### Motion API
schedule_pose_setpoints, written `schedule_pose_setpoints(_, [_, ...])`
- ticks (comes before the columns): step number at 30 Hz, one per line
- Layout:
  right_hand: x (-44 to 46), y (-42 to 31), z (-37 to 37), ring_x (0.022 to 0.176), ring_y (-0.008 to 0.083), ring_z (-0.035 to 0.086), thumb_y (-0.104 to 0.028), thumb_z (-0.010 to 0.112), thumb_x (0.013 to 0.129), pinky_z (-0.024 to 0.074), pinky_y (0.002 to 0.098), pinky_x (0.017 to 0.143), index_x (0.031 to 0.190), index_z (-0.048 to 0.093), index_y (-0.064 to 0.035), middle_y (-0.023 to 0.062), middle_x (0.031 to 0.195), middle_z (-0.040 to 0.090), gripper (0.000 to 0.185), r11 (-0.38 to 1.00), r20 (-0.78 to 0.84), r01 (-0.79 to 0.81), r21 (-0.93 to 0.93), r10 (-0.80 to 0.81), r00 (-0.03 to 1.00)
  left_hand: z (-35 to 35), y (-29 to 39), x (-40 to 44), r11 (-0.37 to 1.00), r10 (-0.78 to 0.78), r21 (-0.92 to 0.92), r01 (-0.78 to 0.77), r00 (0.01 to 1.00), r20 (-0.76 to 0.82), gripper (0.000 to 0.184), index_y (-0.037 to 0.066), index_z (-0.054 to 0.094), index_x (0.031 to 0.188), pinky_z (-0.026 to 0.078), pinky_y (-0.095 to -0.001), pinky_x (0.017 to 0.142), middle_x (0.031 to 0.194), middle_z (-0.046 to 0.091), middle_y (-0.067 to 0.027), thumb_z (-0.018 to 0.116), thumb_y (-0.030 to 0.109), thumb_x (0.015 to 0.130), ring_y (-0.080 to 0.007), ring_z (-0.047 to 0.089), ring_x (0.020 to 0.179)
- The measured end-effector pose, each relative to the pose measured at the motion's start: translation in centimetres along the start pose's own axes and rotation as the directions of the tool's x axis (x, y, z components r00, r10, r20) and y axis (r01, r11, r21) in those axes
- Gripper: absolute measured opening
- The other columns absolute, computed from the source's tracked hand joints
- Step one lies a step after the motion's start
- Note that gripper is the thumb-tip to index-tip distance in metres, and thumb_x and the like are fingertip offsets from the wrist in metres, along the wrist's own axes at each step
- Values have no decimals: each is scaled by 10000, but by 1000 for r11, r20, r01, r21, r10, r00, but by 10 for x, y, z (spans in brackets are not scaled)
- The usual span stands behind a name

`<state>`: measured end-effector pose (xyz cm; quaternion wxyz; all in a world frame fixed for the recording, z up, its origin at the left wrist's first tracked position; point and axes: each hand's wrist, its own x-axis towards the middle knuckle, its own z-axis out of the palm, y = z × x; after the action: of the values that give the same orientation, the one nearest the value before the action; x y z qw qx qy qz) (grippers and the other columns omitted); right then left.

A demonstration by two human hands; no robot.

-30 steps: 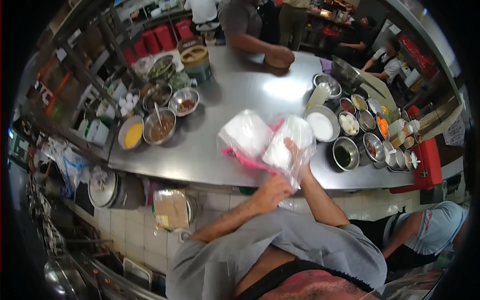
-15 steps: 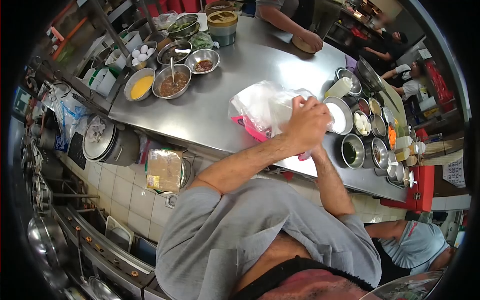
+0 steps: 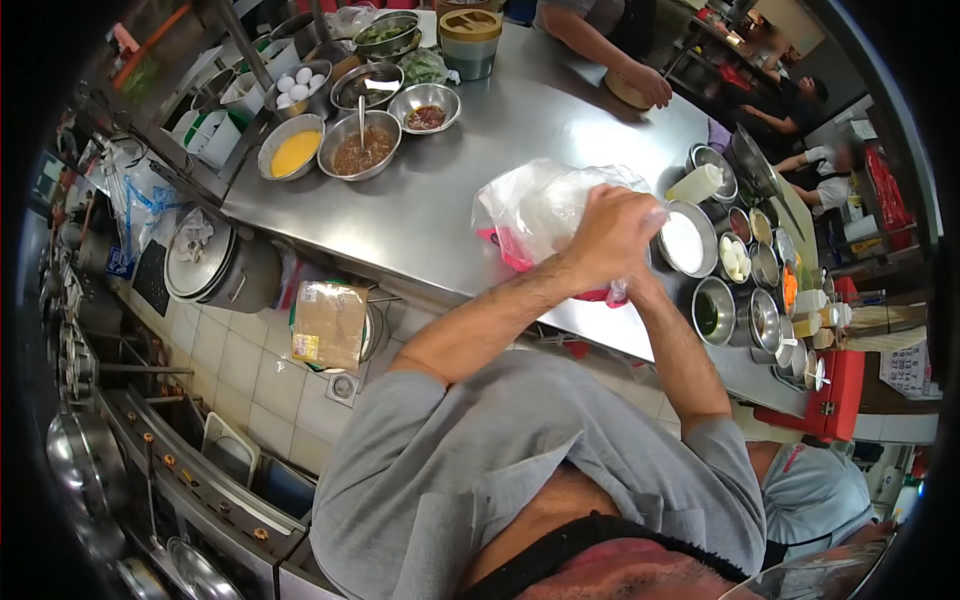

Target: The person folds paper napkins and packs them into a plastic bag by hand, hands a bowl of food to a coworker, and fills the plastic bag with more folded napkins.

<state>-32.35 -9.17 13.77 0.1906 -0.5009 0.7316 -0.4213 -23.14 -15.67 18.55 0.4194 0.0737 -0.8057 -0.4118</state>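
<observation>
A clear plastic bag [image 3: 545, 205] with pink print along its lower edge lies on the steel table in front of me. My left hand [image 3: 612, 232] is closed around the gathered end of this bag. Beneath and behind it is my right hand [image 3: 638, 272], mostly covered by the left, so its fingers do not show. Just right of both hands stands a metal bowl of white powder or liquid [image 3: 684, 240]. What the bag contains, I cannot make out.
Bowls of yellow liquid [image 3: 296, 152], brown sauce [image 3: 362, 160] and eggs [image 3: 298, 88] stand at the left. Several small bowls, including one of green sauce [image 3: 706, 314], line the right. Across the steel table [image 3: 420, 235], a co-worker's hand [image 3: 648, 86] rests near a round board.
My two hands stay together at the bag, with a small shift of the left hand's fingers. The bag's top has slumped slightly. The whole view has tilted a little.
</observation>
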Motion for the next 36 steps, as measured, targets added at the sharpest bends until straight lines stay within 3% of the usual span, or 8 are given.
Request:
schedule_pose_setpoints(6, [15,-12,-8,1121,243,453,-165,486,870,361,338,940,1222,409,7,150,1184,485,399,925,125,25,-379,24,992,-4,-3,11,986,84,-141,-93,994,-74,189,-4,595,951,409,-372,847,856,615,-132,565,119,811,-288,569,793])
schedule_pose_setpoints(8, [13,-22,-17,1147,244,438,-160,505,859,348,340,958,1225,407,4,157,1196,478,412,929,229,26,-369,64,971,-17,-1,14,805,-240,-562,190,971,-16,201,-7,599,973,438,-350,803,873,621,-141,566,118,819,-287,578,760])
schedule_pose_setpoints(11, [12,-8,-9,1065,253,490,-253,547,847,365,345,931,1229,402,3,159,1099,532,482,977,167,178,-120,-157,973,-9,-4,9,825,-197,-551,124,978,-74,218,-11,602,989,431,-349,782,903,627,-144,569,130,827,-271,580,791])
schedule_pose_setpoints(16, [30,-12,9,943,256,524,-389,574,822,396,343,861,1253,370,14,148,987,565,625,644,179,171,-746,-54,982,2,3,4,971,140,-190,-143,990,-30,196,1,608,975,417,-369,797,892,625,-134,551,129,838,-268,576,844])
schedule_pose_setpoints(21, [66,43,35,883,242,529,-493,662,717,424,339,782,1202,460,29,146,943,567,741,764,91,-26,-644,111,990,13,11,-9,954,176,-244,-174,984,-14,178,28,608,961,404,-374,827,941,629,-114,538,150,851,-263,575,893])
schedule_pose_setpoints(23, [71,55,30,942,247,532,-406,724,674,422,339,824,1187,500,9,159,999,573,697,440,310,570,-694,-531,788,6,5,-9,954,141,-268,-137,990,-4,173,33,607,966,405,-370,832,970,629,-109,553,142,843,-259,578,906])
schedule_pose_setpoints(29, [66,-29,15,984,251,523,-361,736,662,413,340,853,1203,493,1,161,1068,559,695,957,202,105,-271,-50,978,-26,23,-41,954,232,268,-139,905,-356,562,81,425,1185,270,-439,952,1099,489,-131,701,273,733,-297,444,1049])
schedule_pose_setpoints(36, [73,-76,15,1026,256,515,-316,748,651,405,341,883,1218,485,-6,163,1137,545,698,971,231,-238,-19,236,944,-4,-44,-107,936,-322,-136,325,946,42,182,41,522,887,398,-389,651,753,520,-130,612,174,800,-238,526,720])
